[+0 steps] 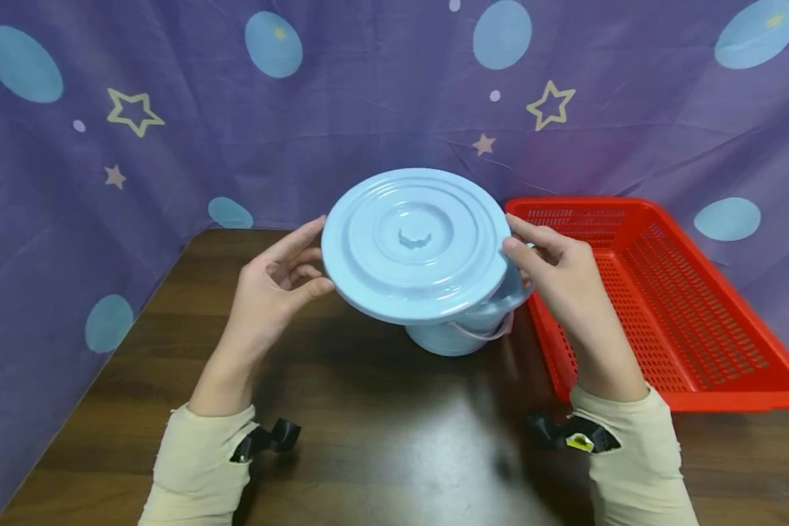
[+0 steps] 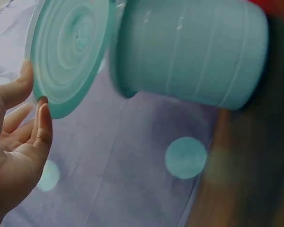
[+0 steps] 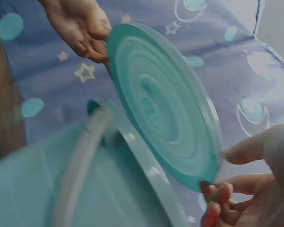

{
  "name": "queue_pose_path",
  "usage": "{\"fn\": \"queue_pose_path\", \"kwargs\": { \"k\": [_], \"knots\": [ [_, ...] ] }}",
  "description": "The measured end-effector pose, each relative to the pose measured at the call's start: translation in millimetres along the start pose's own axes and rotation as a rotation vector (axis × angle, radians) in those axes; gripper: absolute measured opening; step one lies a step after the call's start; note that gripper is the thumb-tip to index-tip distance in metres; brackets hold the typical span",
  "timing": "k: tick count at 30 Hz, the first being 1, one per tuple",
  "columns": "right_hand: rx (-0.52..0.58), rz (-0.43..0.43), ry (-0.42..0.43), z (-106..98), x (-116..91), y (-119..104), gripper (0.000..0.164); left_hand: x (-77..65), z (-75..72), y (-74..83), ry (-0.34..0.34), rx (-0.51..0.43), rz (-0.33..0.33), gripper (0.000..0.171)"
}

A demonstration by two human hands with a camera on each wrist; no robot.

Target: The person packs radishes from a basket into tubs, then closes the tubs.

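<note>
A round light-blue lid (image 1: pixel 375 248) with a small raised knob is held level by its edge between two hands. The left hand (image 1: pixel 263 281) pinches its left edge with thumb and fingers, and the right hand (image 1: pixel 559 270) pinches the right edge. Under the lid stands a light-blue bucket (image 1: pixel 447 342), mostly hidden in the head view. From the right wrist, a gap shows between the lid (image 3: pixel 128 85) and the bucket's rim (image 3: pixel 151 175). A pale handle (image 3: pixel 80 165) hangs across the bucket's side. The left wrist view shows the bucket's ribbed wall (image 2: pixel 194 52).
A red perforated plastic basket (image 1: pixel 730 277) stands on the right, close beside the bucket and behind the right forearm. The brown wooden table (image 1: pixel 368 453) meets a purple curtain (image 1: pixel 381 95) with stars and ovals at the back and left.
</note>
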State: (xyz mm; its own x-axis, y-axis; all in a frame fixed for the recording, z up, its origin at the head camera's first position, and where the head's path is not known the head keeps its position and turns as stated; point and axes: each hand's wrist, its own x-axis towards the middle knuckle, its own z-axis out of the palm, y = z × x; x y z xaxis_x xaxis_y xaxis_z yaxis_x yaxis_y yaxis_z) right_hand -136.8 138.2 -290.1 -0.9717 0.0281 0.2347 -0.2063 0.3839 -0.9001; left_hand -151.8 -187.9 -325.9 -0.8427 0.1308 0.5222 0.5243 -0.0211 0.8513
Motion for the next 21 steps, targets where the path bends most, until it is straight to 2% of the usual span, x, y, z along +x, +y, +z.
{"fn": "queue_pose_path", "kwargs": {
  "k": [3,10,16,21],
  "knots": [
    [-0.074,0.044,-0.027,-12.0,1.9,2.8,0.049,0.9,10.6,-3.5,0.003,0.021,0.017,0.066],
    [-0.178,0.088,-0.019,-36.6,6.3,12.9,0.050,7.0,38.5,-8.2,-0.004,0.107,0.021,0.062],
    [-0.316,0.097,-0.031,-42.2,14.3,25.6,0.054,18.5,55.1,-25.3,0.002,0.154,0.006,0.066],
    [-0.431,0.072,-0.033,-38.4,17.4,31.6,0.052,23.9,59.1,-36.7,-0.007,0.175,-0.027,0.073]
  ]
}}
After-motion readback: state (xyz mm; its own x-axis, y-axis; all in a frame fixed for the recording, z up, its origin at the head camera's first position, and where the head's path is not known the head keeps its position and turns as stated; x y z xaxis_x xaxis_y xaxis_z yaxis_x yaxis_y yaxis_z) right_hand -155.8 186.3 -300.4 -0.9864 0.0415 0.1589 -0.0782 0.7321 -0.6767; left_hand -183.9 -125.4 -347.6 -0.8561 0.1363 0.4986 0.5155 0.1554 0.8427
